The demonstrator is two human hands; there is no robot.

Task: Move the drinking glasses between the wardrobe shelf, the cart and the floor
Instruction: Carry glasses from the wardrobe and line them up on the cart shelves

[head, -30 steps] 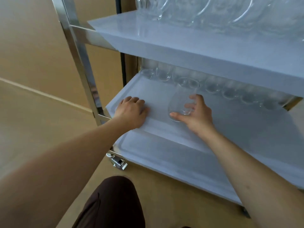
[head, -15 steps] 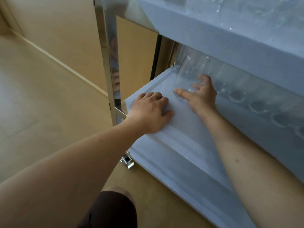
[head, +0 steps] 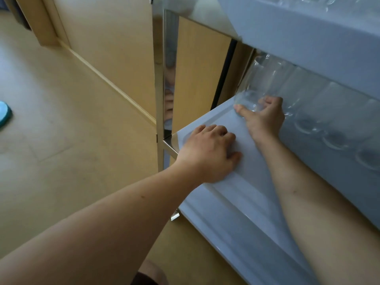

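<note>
A clear drinking glass stands at the far left corner of the cart's middle shelf, and my right hand grips its base with thumb and curled fingers. My left hand rests palm-down on the shelf's front left corner, holding nothing. A row of several more glasses runs along the back of the same shelf to the right. More glasses sit on the top shelf, mostly cut off by the frame.
The cart's chrome corner post rises just left of my left hand. A lower white shelf juts out beneath. Wooden wardrobe panels stand behind, tan floor lies left, and a teal object sits at the far left edge.
My right hand has carried the glass from the shelf's middle back to its far left corner. My left hand has stayed on the front corner. The view has swung left.
</note>
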